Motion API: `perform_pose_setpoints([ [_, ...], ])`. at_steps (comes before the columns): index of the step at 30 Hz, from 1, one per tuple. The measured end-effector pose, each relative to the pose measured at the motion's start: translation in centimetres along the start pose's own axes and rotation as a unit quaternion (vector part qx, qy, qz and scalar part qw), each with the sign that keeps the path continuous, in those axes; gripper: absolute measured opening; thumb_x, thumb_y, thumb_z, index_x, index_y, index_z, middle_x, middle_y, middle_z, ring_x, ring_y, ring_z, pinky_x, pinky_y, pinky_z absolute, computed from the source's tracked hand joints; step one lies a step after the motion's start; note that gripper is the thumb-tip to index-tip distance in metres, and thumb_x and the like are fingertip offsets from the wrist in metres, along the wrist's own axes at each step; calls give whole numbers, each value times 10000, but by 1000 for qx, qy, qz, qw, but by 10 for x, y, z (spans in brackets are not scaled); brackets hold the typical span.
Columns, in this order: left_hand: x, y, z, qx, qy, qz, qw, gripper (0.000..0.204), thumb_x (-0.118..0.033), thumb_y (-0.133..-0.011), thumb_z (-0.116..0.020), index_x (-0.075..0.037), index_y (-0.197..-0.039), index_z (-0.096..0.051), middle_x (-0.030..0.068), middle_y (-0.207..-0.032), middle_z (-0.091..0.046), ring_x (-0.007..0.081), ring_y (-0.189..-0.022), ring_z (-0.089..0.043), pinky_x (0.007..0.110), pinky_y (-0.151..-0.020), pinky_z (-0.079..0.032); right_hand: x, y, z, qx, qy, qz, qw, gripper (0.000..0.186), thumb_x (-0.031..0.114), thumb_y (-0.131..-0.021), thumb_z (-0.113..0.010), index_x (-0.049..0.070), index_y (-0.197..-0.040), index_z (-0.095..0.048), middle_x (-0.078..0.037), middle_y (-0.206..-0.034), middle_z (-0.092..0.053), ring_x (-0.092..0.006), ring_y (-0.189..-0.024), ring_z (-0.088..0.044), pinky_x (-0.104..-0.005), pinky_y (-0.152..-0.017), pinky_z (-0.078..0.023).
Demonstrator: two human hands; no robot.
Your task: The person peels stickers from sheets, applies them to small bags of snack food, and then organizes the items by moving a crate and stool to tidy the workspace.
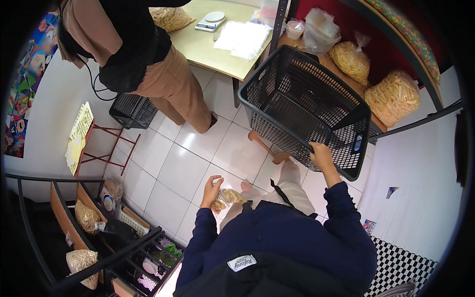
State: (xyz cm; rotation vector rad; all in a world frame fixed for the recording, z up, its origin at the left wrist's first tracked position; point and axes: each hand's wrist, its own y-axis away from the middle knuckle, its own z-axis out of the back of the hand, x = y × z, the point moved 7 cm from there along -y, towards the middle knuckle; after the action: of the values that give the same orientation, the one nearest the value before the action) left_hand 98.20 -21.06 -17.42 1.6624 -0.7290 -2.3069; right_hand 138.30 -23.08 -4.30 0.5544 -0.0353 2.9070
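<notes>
My right hand is wrapped around the near rim of a large black plastic basket. The basket is tilted, with perforated walls, and nothing shows inside it. Low in front of my body, my left hand has its fingers curled. Small clear bags of pale yellow snacks show just beside and below that hand and appear to hang from it. The grip itself is partly hidden.
Another person stands at the far left by a pale table with a scale. Shelving with snack bags is at right. A black rack stands lower left, a red-legged stand above it. A brown bar-shaped object lies on the floor.
</notes>
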Motion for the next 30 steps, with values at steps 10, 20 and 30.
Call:
perform_pose_setpoints([
  [10, 6, 2, -4, -24, -11, 21, 999, 339, -317, -755, -573, -57, -973, -554, 63, -736, -553, 114, -556, -469, 244, -519, -388, 7, 31, -7, 26, -22, 11, 999, 264, 31, -606, -543, 31, -867, -584, -152, -808, -588, -324, -754, -560, -381, -673, -451],
  [20, -18, 5, -73, 2, -44, 4, 999, 342, -302, -752, -588, -50, -979, -551, 77, -654, -551, 126, -577, -508, 264, -540, -416, -41, 24, 24, 25, -93, 6, 995, 222, 45, -636, -575, 16, -856, -588, -172, -784, -580, -336, -729, -559, -379, -654, -445],
  [30, 65, 21, -159, -12, -37, 128, 991, 477, -354, -711, -600, -33, -1056, -528, 187, -956, -577, 259, -884, -561, 313, -782, -428, -163, 59, 34, 75, -118, -47, 989, 141, 62, -666, -561, -22, -779, -556, -207, -698, -553, -368, -684, -539, -401, -593, -409],
])
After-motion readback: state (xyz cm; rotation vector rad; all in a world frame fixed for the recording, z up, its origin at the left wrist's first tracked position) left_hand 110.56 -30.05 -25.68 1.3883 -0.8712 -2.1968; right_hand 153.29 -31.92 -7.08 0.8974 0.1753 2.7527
